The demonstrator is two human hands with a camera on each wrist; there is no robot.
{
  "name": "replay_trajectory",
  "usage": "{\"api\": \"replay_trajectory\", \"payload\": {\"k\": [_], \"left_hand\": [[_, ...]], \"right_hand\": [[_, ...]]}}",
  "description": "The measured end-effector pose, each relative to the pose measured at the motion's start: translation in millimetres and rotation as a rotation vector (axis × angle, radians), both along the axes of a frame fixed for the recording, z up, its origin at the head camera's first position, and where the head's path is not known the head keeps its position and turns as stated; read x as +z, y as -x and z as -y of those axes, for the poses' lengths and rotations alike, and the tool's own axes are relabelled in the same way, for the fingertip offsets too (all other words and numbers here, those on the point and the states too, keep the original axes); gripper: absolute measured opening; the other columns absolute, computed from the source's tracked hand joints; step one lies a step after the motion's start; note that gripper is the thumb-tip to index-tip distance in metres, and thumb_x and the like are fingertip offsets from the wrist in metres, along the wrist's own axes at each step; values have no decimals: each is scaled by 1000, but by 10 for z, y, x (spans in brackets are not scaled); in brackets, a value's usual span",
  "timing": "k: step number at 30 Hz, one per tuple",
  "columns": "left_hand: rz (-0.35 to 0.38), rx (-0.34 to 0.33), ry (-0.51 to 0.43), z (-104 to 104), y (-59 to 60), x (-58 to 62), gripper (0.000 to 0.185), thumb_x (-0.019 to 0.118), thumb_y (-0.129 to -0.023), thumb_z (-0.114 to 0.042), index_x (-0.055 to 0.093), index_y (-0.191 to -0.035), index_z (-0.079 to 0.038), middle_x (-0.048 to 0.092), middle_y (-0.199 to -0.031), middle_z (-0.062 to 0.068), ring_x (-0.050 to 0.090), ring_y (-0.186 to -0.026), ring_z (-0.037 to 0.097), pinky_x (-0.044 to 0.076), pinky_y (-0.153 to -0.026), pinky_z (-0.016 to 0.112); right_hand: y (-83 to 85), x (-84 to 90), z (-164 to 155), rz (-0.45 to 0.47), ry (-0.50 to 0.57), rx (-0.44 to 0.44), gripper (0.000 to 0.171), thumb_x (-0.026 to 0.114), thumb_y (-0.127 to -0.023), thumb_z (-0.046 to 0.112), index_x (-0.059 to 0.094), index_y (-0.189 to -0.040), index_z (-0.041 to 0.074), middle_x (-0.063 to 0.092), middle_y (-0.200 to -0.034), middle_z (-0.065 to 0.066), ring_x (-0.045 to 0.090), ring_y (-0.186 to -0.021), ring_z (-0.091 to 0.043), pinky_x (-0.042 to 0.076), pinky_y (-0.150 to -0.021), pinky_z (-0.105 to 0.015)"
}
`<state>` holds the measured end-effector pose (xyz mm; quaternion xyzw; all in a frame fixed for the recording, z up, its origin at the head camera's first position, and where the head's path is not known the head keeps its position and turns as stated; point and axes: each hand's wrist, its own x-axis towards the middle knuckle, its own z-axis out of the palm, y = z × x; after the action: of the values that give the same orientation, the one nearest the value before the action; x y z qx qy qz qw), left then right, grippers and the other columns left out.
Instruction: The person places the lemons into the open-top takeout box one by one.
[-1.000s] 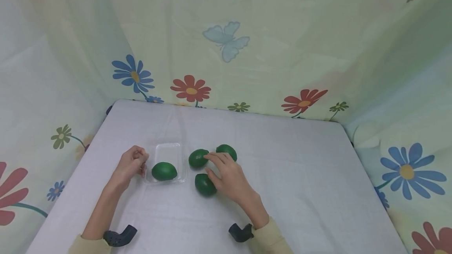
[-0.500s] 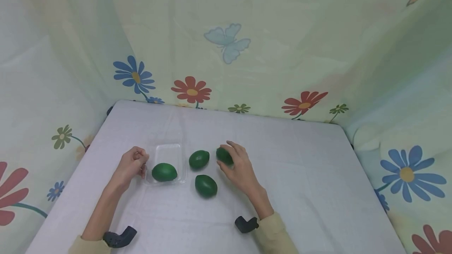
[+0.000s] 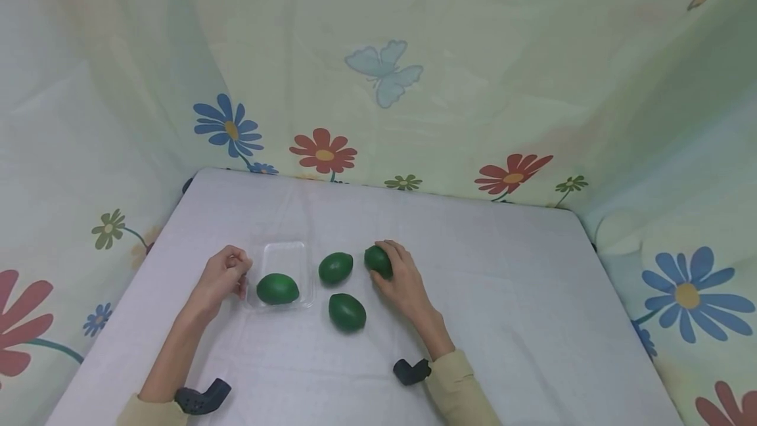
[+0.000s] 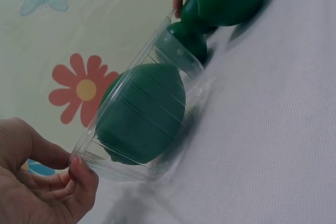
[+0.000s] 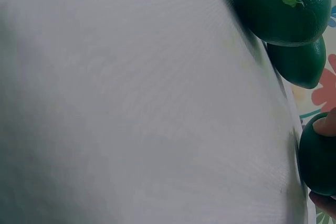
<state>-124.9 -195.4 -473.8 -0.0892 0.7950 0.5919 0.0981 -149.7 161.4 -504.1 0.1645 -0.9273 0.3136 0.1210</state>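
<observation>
My left hand (image 3: 221,278) pinches the left rim of a clear plastic container (image 4: 105,169) between thumb and fingers. Inside the container's near half lies one green lime (image 3: 278,288). My right hand (image 3: 403,281) grips another lime (image 3: 377,261), the farthest right, with thumb on the near side and fingers over the far side. In the right wrist view the thumb (image 5: 326,125) lies against that lime's skin. Two more limes sit on the table between the hands: a far lime (image 3: 336,268) and a nearer lime (image 3: 347,312).
A white cloth covers the table (image 3: 503,321). Behind and at both sides hangs a curtain (image 3: 461,84) printed with flowers and a butterfly. Dark wrist devices (image 3: 204,397) are worn on both forearms.
My right hand has moved right and away from above the two middle limes to the far right lime, and its fingers have closed round it. The left hand keeps its place at the container.
</observation>
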Motion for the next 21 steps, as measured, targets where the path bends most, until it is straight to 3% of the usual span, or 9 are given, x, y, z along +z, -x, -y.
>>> {"api": "replay_trajectory", "payload": {"k": [21], "left_hand": [[-12,-4,1,-10,-8,32,22,51,-106,-10,46,-120,6,53,-78,3,54,-58,13,53,-54,27]], "right_hand": [[-35,43,4,-40,30,8,58,83,-86,8,58,-138,10,58,-136,-17,59,-127,-38,52,-105,-55]]}}
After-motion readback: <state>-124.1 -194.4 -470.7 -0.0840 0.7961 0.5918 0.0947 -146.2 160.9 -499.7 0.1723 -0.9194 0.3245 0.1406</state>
